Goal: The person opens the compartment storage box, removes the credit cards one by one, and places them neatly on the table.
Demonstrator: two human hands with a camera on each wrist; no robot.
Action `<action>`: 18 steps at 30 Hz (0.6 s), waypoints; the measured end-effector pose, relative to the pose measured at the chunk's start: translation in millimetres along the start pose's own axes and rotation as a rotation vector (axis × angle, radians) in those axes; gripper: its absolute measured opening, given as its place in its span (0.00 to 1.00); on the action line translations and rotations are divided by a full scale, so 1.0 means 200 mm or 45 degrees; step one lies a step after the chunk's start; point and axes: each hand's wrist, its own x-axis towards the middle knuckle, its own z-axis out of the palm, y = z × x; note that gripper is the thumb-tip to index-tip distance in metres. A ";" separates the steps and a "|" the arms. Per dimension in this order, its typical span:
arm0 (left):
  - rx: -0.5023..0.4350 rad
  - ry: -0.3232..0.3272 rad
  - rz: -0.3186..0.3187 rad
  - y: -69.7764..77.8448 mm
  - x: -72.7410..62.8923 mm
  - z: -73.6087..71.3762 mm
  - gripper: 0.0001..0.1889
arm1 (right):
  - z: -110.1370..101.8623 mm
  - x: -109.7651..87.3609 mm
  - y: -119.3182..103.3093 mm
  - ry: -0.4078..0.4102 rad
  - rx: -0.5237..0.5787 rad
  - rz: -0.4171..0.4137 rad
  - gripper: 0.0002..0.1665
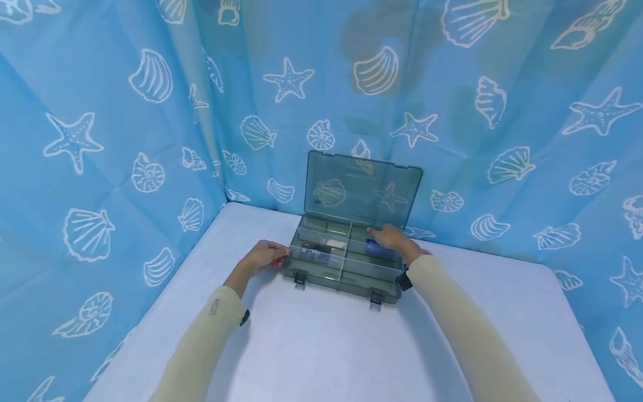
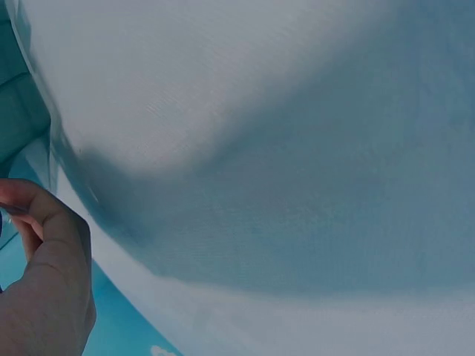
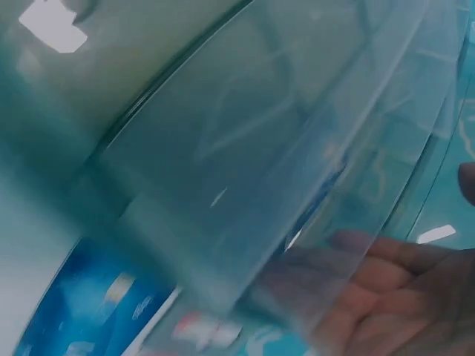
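A translucent grey-green compartment box (image 1: pixel 346 282) stands on the table with its lid (image 1: pixel 361 187) raised at the back. Clear dividers split its inside. At the box's left side, my left hand (image 1: pixel 263 255) grips the wall, its fingers bent in the left wrist view. Over the right wall reaches my right hand (image 1: pixel 394 239), with one digit inside the box. In the right wrist view, its fingers (image 3: pixel 378 289) show partly through clear plastic. In the compartments lie a dark item with pale lettering (image 1: pixel 315 254), a small white piece (image 1: pixel 335 244) and a blue item (image 1: pixel 377 249).
A white-covered table (image 1: pixel 301 346) carries the box near its back edge. Behind and to the left hangs a blue curtain (image 1: pixel 281 50) with shell and starfish prints. Two open latches (image 1: pixel 375 298) hang at the box's front.
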 end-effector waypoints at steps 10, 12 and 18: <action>-0.014 0.006 0.002 0.00 0.01 0.00 0.16 | 0.03 0.03 -0.04 -0.025 0.197 -0.081 0.50; -0.019 0.008 -0.006 0.00 0.01 0.00 0.16 | 0.02 0.02 -0.04 -0.002 0.229 -0.103 0.49; -0.019 0.015 -0.016 -0.01 0.01 0.00 0.16 | 0.00 0.02 0.00 0.040 0.230 -0.001 0.47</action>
